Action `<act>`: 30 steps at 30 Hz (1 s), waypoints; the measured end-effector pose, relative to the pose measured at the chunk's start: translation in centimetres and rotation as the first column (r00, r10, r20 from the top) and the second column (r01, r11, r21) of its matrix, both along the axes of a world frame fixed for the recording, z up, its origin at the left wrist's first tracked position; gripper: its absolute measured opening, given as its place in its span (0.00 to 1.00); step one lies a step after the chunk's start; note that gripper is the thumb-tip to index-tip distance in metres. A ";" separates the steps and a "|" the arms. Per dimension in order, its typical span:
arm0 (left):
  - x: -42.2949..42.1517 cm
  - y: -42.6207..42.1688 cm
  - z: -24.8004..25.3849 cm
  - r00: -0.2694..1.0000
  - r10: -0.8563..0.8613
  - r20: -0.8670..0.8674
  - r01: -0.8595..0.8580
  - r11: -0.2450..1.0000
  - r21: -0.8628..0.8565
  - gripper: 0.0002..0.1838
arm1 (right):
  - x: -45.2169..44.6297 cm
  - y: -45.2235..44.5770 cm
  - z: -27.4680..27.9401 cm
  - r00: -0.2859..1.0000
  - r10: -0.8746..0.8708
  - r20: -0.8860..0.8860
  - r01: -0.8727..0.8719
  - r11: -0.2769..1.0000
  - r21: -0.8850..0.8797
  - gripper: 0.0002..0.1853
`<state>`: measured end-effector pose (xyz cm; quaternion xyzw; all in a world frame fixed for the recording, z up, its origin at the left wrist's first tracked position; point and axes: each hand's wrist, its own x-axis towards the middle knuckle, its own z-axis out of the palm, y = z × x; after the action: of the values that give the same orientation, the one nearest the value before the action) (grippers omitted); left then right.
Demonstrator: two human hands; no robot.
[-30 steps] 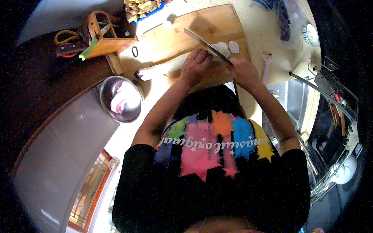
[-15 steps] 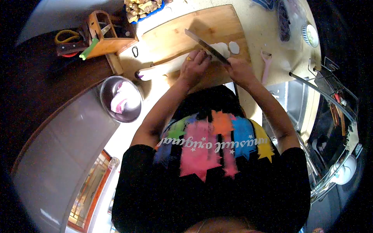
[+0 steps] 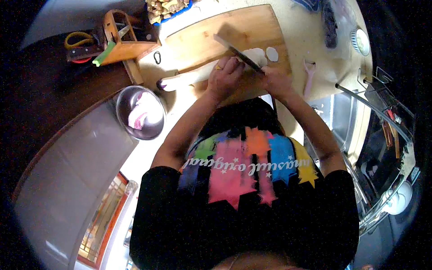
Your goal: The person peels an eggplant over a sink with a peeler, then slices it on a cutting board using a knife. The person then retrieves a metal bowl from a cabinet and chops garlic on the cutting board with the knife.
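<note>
A long white vegetable (image 3: 191, 77) with a dark purple tip lies across the wooden cutting board (image 3: 243, 23). My left hand (image 3: 226, 77) presses on it with bent fingers, a yellow ring on one of them. The handle of a knife (image 3: 239, 54) is in my right hand (image 3: 277, 82), and its blade crosses the vegetable just right of my left fingers. White slices (image 3: 256, 56) lean together on the blade's right side. One more round slice (image 3: 272, 54) lies flat beside them near the board's right edge.
A metal bowl (image 3: 155, 112) with pink meat stands at left, below a wooden knife holder (image 3: 135, 47). A blue-rimmed tray (image 3: 180, 15) of brown pieces is at the top. Right of the board are a pink peeler (image 3: 309, 78), a sink (image 3: 335, 112) and a striped bowl (image 3: 360, 42).
The knife and my right hand have shifted slightly left along the vegetable. The slices beside the blade now stand closer together. My left hand stays on the vegetable.
</note>
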<state>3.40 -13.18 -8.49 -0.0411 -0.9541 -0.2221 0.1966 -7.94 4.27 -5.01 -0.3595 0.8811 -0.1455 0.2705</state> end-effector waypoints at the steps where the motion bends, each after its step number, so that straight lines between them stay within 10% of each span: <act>1: -0.2 -0.2 -0.1 0.999 -0.010 -0.030 0.010 1.000 -0.005 0.15 | -0.2 -0.4 1.3 1.000 -0.010 0.019 0.012 0.995 -0.104 0.13; 12: 0.2 -0.3 -0.8 0.996 0.009 -0.086 -0.009 1.000 0.000 0.15 | 0.7 -1.3 2.7 0.997 0.074 0.034 -0.080 0.972 0.219 0.15; 22: 0.6 -0.9 -1.4 1.000 0.014 -0.019 -0.014 0.999 -0.033 0.15 | 0.4 -0.3 5.8 0.996 0.058 0.067 -0.052 0.994 -0.095 0.09; 30: 0.5 -0.7 -0.7 0.994 0.031 -0.102 -0.036 0.998 -0.048 0.16 | 1.2 -2.1 0.4 0.984 0.131 -0.119 -0.095 0.960 0.265 0.11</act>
<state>3.86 -13.88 -9.23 -0.0412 -0.9487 -0.1928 0.2472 -6.71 2.16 -4.57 -0.3801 0.8868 0.0108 0.2626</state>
